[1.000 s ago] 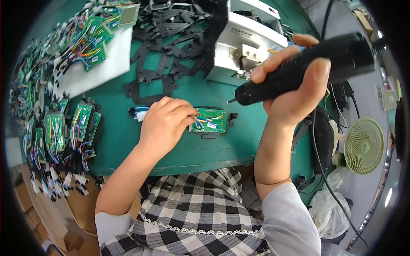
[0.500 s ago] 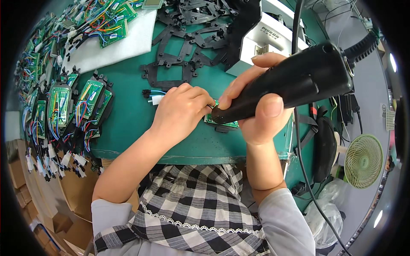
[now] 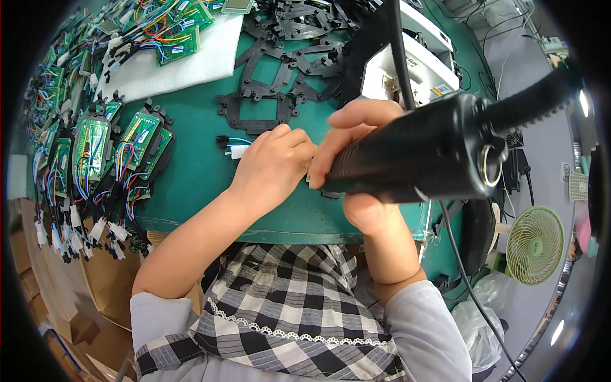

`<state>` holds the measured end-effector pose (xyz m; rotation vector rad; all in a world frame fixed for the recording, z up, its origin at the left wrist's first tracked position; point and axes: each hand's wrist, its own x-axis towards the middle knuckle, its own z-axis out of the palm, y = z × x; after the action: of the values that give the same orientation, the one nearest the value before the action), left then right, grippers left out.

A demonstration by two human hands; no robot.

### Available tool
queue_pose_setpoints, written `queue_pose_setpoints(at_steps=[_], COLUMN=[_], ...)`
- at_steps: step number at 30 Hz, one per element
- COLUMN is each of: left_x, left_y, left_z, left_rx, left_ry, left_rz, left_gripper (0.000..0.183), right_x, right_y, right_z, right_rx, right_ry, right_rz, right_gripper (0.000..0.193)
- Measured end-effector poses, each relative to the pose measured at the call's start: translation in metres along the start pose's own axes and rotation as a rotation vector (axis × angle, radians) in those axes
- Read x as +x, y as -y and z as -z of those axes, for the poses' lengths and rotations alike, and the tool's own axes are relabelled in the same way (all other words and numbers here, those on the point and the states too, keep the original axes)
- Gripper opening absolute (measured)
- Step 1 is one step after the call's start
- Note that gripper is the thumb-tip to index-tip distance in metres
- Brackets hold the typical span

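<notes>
My right hand is wrapped round a thick black electric screwdriver, held tilted with its cord end raised to the right. Its tip points down toward the tips of my left hand, whose fingers are curled and pressed together; what they pinch is hidden. A connector with wires sticks out from under the left hand's far side. Of the work on the table, only a bit of dark frame shows below the screwdriver; the rest is covered by my hands and the tool.
Black plastic frames are piled beyond my hands. Green circuit boards in frames stand at left, wires hanging over the edge. More wired boards lie on white foam. A white machine stands at back right; a cable hangs before it.
The screwdriver's cord end has swung lower and nearer, and the tool now hides the green board that showed by its tip. My left hand stays almost in place.
</notes>
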<state>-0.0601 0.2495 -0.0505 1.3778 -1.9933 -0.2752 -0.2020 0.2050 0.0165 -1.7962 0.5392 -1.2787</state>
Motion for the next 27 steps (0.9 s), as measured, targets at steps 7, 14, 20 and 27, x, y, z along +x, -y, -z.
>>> queue_pose_setpoints(at_steps=[7, 14, 20, 27], left_x=[-0.008, -0.015, -0.046, -0.079], left_y=[-0.026, -0.026, -0.001, 0.013], left_z=[0.028, 0.031, 0.162, 0.175], left_rx=[0.009, 0.073, 0.757, 1.080], left_ry=[0.096, 0.115, -0.222, -0.112], left_rz=[-0.004, 0.004, 0.521, 0.512], left_gripper=[0.056, 0.056, 0.047, 0.051], right_x=[0.001, -0.007, -0.022, -0.021], right_y=[0.002, -0.026, -0.031, -0.031], right_z=[0.078, 0.122, 0.133, 0.126], right_rx=[0.737, 1.056, 1.063, 0.952], right_ry=[-0.327, -0.098, -0.246, -0.353], right_rz=[-0.119, -0.184, -0.191, -0.188], right_gripper=[0.062, 0.068, 0.064, 0.060])
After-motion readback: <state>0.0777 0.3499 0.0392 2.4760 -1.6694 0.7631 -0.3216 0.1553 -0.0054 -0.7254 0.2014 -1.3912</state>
